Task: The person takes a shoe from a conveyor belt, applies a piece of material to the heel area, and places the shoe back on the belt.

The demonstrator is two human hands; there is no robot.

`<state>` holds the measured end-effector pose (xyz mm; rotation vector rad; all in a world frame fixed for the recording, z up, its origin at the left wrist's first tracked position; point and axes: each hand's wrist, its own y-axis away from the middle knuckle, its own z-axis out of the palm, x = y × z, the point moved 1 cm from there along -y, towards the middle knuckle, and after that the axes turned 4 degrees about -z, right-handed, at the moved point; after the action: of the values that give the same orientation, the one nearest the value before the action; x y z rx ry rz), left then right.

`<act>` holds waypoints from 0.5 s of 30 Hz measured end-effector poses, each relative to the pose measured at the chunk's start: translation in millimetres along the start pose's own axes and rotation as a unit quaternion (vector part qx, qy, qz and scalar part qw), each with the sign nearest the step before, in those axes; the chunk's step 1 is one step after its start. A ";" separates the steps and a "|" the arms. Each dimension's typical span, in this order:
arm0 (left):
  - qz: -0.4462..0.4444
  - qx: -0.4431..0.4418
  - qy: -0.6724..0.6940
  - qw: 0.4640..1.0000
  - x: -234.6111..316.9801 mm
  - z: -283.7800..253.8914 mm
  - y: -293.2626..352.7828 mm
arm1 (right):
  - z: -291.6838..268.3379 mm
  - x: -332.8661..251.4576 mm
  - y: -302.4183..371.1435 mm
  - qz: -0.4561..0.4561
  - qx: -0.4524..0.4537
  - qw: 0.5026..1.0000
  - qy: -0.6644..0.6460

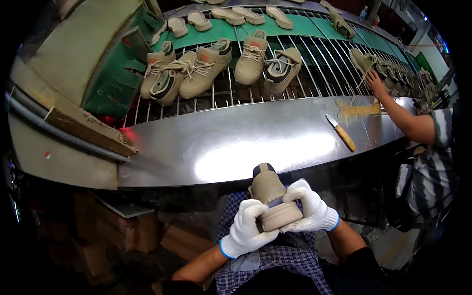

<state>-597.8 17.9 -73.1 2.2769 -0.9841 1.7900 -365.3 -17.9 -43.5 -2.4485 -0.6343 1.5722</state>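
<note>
Over my lap I hold a beige shoe upper [268, 186] together with a thick beige shoe sole [282, 216]. A bluish strip shows in the gap between the two. My left hand [250, 227], in a white knit glove with a blue cuff edge, grips the sole's left side, thumb on top. On the right side my right hand [310, 209], gloved the same way, is closed around the sole with its thumb near the upper. The undersides of both pieces and some fingertips are hidden.
Ahead runs a metal ledge [236, 142], where a wooden-handled knife [341, 133] lies. Behind it several beige shoes [204, 69] stand on a rod conveyor; loose soles [228, 15] lie on a green strip. At right, a co-worker's hand [376, 84] touches a shoe.
</note>
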 end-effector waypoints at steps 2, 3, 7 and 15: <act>-0.010 -0.002 0.021 1.000 -7.3 -4.5 -1.3 | 5.2 5.4 -4.4 0.014 0.000 1.000 -0.026; -0.026 -0.018 0.043 0.999 -11.3 -7.1 -2.6 | 6.8 7.7 -6.0 0.022 0.000 0.999 -0.038; -0.083 -0.060 0.113 0.988 -23.5 -12.7 -8.0 | 7.7 12.3 -14.3 0.046 -0.020 0.997 -0.050; -0.127 -0.103 0.188 0.969 -37.4 -24.2 -19.8 | 4.3 13.1 -27.5 0.102 -0.058 0.991 -0.068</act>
<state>-611.8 60.2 -92.9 1.7603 -0.7338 1.8163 -371.8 12.1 -46.3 -2.5778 -0.5216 1.8423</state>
